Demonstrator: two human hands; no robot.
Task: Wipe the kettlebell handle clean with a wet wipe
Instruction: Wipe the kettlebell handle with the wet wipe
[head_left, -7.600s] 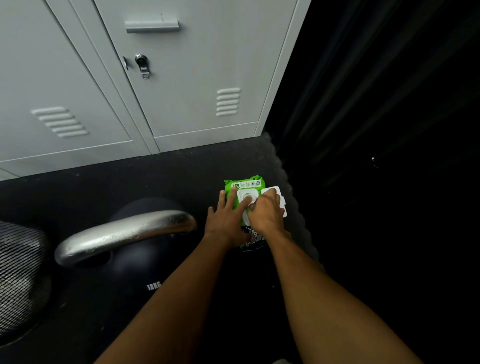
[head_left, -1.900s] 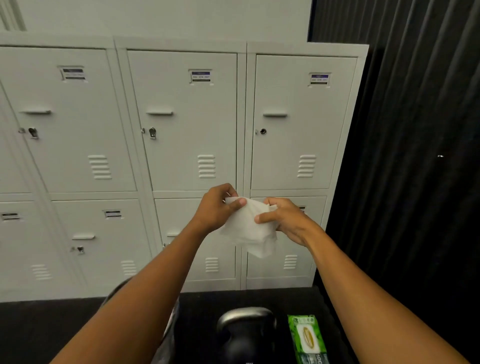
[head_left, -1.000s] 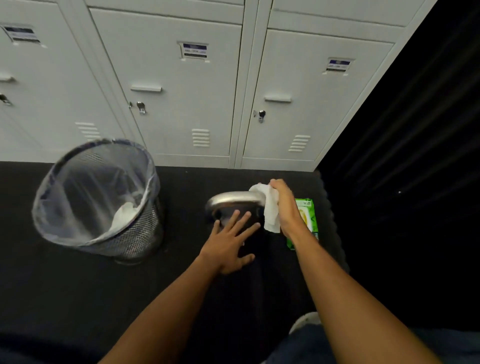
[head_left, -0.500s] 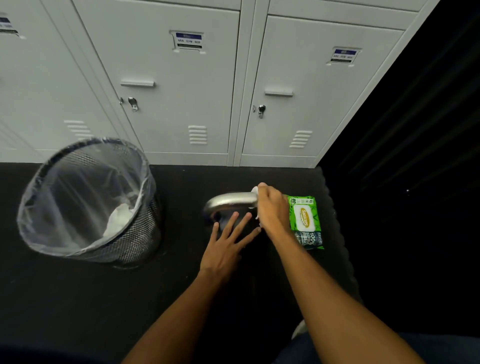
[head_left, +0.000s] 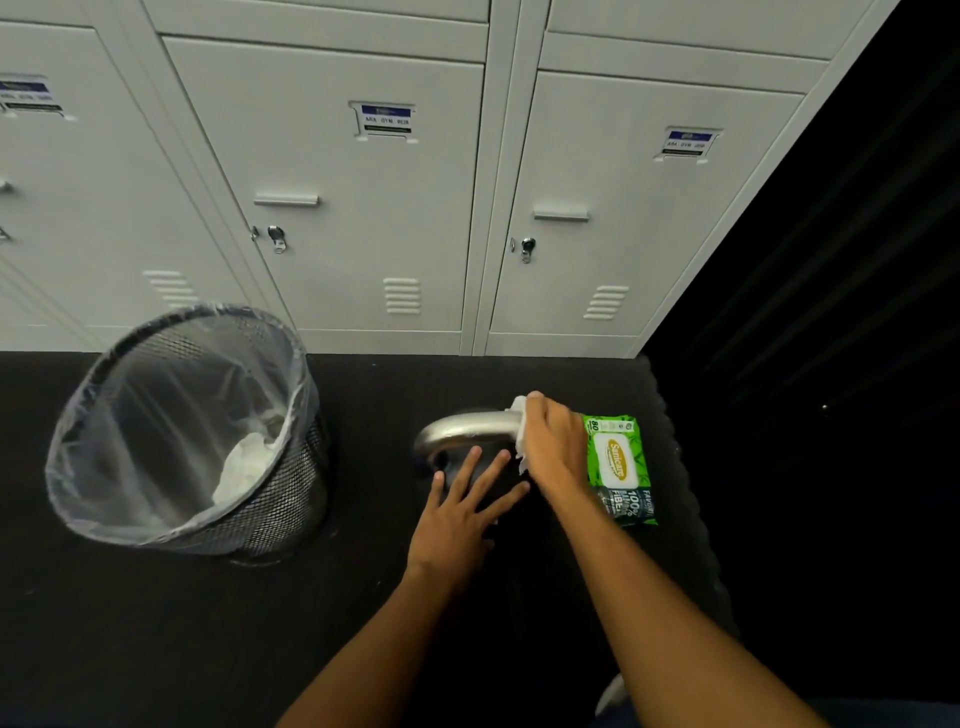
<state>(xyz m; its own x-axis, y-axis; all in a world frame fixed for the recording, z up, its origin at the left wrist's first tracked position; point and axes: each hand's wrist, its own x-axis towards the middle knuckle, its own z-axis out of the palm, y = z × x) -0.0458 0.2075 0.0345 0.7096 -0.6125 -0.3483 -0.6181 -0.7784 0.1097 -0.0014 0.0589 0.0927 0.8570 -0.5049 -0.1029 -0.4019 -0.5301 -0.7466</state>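
A black kettlebell stands on the dark floor; its body is hard to make out against the floor. Its shiny steel handle (head_left: 462, 428) arches over it. My right hand (head_left: 553, 447) is closed around the handle's right end with the white wet wipe (head_left: 519, 423) wrapped between palm and metal. My left hand (head_left: 462, 512) rests flat with spread fingers on the kettlebell's body, just below the handle. A green pack of wet wipes (head_left: 618, 467) lies on the floor right of my right hand.
A black mesh waste bin (head_left: 192, 431) with a clear liner and some white wipes inside stands to the left. Grey lockers (head_left: 384, 208) line the wall behind. A black curtain (head_left: 831, 312) closes off the right side.
My right hand brought the wipe down from chest height onto the handle's right end and closed around it. My left hand settled flat on the kettlebell body.
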